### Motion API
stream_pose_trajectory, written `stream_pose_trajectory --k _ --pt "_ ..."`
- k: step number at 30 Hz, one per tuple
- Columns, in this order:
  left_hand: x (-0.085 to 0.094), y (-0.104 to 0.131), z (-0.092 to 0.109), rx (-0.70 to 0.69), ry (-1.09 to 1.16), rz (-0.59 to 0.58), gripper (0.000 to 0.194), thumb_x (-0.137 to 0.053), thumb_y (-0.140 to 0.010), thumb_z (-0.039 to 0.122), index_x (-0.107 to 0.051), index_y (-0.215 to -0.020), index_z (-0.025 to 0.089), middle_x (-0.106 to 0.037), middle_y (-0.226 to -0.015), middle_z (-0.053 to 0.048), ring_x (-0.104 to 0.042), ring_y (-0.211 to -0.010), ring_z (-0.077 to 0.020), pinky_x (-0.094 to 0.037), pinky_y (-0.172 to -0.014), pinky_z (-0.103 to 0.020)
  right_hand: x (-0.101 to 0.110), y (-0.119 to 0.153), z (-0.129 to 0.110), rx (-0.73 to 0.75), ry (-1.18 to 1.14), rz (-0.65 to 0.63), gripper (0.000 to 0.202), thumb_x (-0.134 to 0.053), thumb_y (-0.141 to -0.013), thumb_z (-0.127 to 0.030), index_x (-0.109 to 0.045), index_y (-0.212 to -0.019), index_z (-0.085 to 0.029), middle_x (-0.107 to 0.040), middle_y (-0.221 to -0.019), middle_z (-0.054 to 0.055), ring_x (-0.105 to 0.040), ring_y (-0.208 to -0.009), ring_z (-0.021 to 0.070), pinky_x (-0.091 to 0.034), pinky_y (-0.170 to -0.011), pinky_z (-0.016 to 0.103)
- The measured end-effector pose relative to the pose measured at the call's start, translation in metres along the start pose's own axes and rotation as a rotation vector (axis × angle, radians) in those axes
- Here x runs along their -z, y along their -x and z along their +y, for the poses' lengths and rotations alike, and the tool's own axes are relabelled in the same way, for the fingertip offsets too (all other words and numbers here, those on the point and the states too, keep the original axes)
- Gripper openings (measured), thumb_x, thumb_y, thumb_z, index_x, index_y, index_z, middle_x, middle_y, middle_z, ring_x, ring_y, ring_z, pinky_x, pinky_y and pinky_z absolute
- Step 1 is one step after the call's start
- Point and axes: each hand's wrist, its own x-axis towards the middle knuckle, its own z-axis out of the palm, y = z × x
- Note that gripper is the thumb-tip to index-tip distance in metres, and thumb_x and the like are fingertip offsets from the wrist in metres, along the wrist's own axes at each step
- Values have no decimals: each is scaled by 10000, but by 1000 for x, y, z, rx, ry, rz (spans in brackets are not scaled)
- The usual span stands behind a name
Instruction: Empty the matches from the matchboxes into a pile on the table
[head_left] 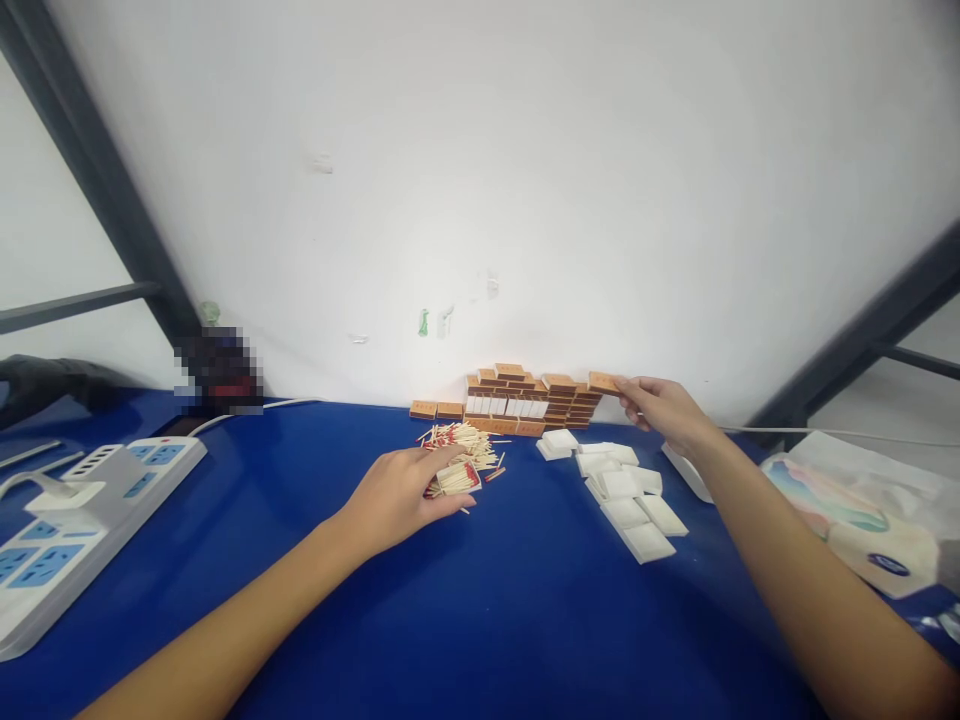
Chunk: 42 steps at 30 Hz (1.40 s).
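My right hand (660,408) pinches the end of an orange matchbox (602,383) at the right top of the stacked matchboxes (559,400) against the wall. My left hand (409,490) curves around a small tray filled with matches (454,480), thumb at its near side and fingers over its far side. Beyond that tray lies a loose pile of matches (469,440) with red heads. White empty-looking trays (619,485) are spread on the blue table between the stack and my right forearm. White trays (506,406) also stand within the stack.
A white power strip (112,530) with a plugged-in charger (82,485) lies at the left. At the right are a tissue pack (862,510) and a white object (686,472) partly behind my right arm. Dark metal bars frame both sides.
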Motion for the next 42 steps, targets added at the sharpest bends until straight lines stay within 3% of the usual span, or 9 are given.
stream_pose_trajectory --k 5,11,14,18,21,26,30,35,42 --pt "1 1 -1 2 -8 8 554 -686 -887 567 -630 -1321 228 -744 -905 -47 -686 -768 -213 -510 -662 -292 -9 -26 -2 -68 61 -49 507 -819 -706 -618 -571 -681 -177 -534 -541 -4 -403 -436 81 -285 -381 224" --pt "0 -1 0 76 -25 -1 588 -690 -862 605 -642 -1314 233 -743 -823 -27 -689 -724 -208 -492 -625 -276 -17 -21 10 102 87 283 444 -698 -789 -627 -587 -802 -198 -609 -598 22 -446 -452 122 -318 -424 263" --pt "-1 -2 -1 193 -79 56 629 -679 -855 631 -635 -1336 229 -743 -766 -28 -695 -689 -219 -478 -608 -282 -45 11 -2 219 250 370 406 -657 -829 -591 -634 -753 -193 -634 -605 44 -560 -561 175 -402 -507 275" --pt "-3 -1 1 298 -44 125 626 -662 -842 677 -659 -1291 241 -766 -777 -26 -709 -670 -212 -472 -605 -277 -114 84 -31 118 41 -212 481 -579 -878 -656 -674 -835 -186 -641 -596 27 -532 -435 146 -388 -396 258" --pt "-6 2 5 279 -52 137 663 -659 -826 710 -655 -1292 239 -769 -784 -34 -710 -668 -212 -465 -602 -272 -159 129 -45 -33 -216 -677 504 -572 -888 -675 -662 -952 -183 -725 -829 73 -636 -533 155 -416 -343 229" --pt "-8 5 11 137 -14 47 772 -702 -758 739 -632 -1316 210 -756 -783 -42 -708 -710 -235 -488 -649 -292 -171 146 -50 -113 -394 -717 458 -574 -911 -635 -599 -892 -178 -599 -613 -16 -661 -570 155 -464 -394 196" --pt "-5 3 13 105 402 -120 691 -721 -836 607 -541 -1411 268 -762 -830 12 -702 -710 -180 -506 -671 -265 -156 138 -48 -165 -348 -770 394 -523 -949 -557 -575 -845 -181 -616 -598 -16 -511 -400 87 -377 -350 177" --pt "-5 0 14 151 729 -267 622 -772 -835 493 -584 -1379 256 -765 -807 20 -669 -669 -148 -503 -643 -242 -144 133 -44 -175 -346 -738 393 -605 -914 -569 -563 -793 -197 -405 -535 -89 -333 -390 66 -353 -351 192" --pt "-8 0 18 183 744 -248 557 -814 -792 473 -654 -1276 248 -700 -780 29 -627 -663 -134 -494 -646 -245 -140 136 -47 -16 -223 -846 500 -580 -892 -673 -638 -805 -184 -472 -637 -45 -387 -480 82 -392 -400 208"
